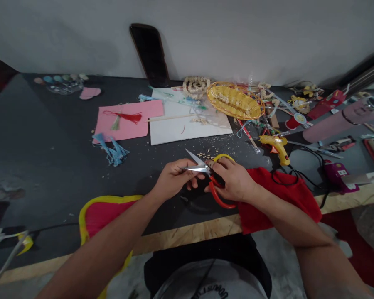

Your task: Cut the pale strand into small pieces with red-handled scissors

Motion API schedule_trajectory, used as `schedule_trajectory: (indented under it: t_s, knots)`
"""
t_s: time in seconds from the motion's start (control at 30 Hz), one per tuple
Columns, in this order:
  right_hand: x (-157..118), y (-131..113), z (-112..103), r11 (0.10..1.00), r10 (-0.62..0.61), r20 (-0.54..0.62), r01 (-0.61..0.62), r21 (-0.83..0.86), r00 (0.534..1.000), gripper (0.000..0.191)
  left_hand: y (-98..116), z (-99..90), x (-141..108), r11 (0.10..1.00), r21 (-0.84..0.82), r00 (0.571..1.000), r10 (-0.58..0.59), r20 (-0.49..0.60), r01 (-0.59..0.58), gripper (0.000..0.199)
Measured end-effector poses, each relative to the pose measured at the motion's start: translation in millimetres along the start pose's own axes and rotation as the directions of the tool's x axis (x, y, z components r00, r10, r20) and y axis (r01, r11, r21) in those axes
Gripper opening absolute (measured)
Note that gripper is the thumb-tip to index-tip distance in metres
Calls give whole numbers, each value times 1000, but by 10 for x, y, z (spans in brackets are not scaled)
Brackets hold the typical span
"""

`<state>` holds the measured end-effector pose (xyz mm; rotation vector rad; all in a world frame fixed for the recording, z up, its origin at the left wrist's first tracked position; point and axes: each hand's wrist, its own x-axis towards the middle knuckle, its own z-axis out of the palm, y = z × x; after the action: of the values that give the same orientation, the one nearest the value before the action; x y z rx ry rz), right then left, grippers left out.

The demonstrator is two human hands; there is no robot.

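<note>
My right hand (238,180) grips a pair of scissors (218,196) with one red and one yellow handle loop. Their blades are spread apart and point left. My left hand (172,179) is closed in a pinch right at the lower blade; whatever its fingers hold is too small or hidden to make out. Just beyond the blades lie small pale cut bits (202,155) on the dark tabletop (134,176). Farther back is a white board (166,133) with a thin stick and a short reddish strip on it.
Left of the board, a pink sheet (152,110) carries a red tassel (132,117), with blue tassels (114,154) beside it. A yellow basket (237,109), yellow glue gun (276,147), pink bottle (336,120) and red cloth (286,203) lie rightward. A phone (151,54) leans on the wall.
</note>
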<state>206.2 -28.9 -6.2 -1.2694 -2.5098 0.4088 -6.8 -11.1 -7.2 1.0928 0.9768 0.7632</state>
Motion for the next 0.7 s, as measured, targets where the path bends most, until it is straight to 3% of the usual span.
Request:
schedule_trajectory:
  t_s: [0.2,0.47,0.7]
  knots:
    - [27,-8,-27,998,63,5,-63,-22,998,67,9,40,10,997,71,994,45,-104,-38,20]
    - [35,20,-35,999,7,-4,-7,-45,1000,78,49,32,-4,992,122,998,-10,-55,17,21]
    - [24,26,-3,1000,-31,11,31,-1,999,76,35,12,5,998,60,999,-31,-26,32,23]
